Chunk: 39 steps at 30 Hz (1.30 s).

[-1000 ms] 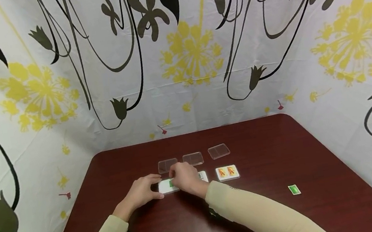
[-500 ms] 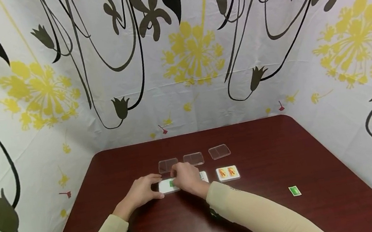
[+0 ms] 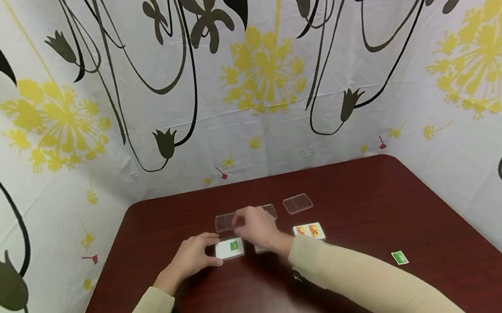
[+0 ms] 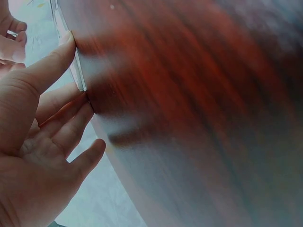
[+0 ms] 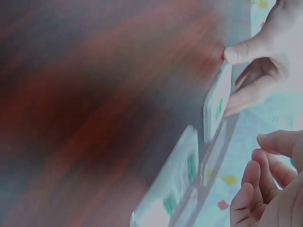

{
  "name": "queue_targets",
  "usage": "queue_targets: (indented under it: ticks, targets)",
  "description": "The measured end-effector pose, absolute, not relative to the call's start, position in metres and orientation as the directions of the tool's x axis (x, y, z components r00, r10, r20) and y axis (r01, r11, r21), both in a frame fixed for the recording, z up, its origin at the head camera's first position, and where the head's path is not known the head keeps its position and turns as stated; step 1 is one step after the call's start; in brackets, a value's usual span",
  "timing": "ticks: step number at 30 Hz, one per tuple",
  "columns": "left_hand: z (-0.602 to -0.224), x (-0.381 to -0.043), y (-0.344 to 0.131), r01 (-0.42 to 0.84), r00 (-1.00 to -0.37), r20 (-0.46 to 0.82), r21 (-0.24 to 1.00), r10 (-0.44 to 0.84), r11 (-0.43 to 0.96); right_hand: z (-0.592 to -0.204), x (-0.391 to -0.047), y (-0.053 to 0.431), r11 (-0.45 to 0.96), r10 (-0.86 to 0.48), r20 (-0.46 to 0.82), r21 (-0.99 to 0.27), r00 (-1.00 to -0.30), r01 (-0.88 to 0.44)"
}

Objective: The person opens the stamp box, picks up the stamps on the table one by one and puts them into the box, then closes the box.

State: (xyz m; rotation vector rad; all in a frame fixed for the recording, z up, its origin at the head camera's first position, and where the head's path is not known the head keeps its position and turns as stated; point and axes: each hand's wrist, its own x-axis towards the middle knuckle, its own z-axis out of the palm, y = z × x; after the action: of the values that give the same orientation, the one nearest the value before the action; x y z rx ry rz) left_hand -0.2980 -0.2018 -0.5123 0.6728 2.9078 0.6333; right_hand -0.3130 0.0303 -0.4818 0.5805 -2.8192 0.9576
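My left hand holds the left end of a flat white case, its thumb and fingertips at opposite edges. One small green stamp-like picture lies on the right half of that case. Above and right of it hovers my right hand, fingers loosely bent, thumb tip near the index tip and nothing visible between them. Underneath, a second white case shows two green pictures in the right wrist view; in the head view my right hand mostly covers it. A third case bears two orange pictures.
Behind the cases lie three clear plastic lids, one at left, one partly hidden by my right hand, one at right. A loose green stamp-like picture lies to the right on the dark red table. Patterned cloth surrounds the table.
My right hand has lifted off the left case and moved back and to the right, uncovering the green picture there. The left hand has kept its place.
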Motion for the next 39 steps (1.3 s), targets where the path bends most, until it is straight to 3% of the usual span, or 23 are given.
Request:
queue_targets:
  ticks: [11, 23, 39]
  targets:
    - [-0.511, -0.296, -0.202, 0.401, -0.897, 0.007, 0.437, 0.443, 0.805, -0.454, -0.304, 0.078, 0.766, -0.430, 0.202, -0.434, -0.880, -0.474]
    - [-0.514, -0.294, -0.202, 0.392, -0.900, 0.008, 0.455, 0.437, 0.799, -0.426, -0.272, 0.136, 0.801, -0.494, 0.240, -0.249, -0.836, -0.545]
    - [-0.516, -0.293, -0.200, 0.387, -0.903, 0.009, 0.448, 0.429, 0.806, -0.394, -0.246, 0.227, 0.832, -0.460, 0.263, -0.206, -0.848, -0.515]
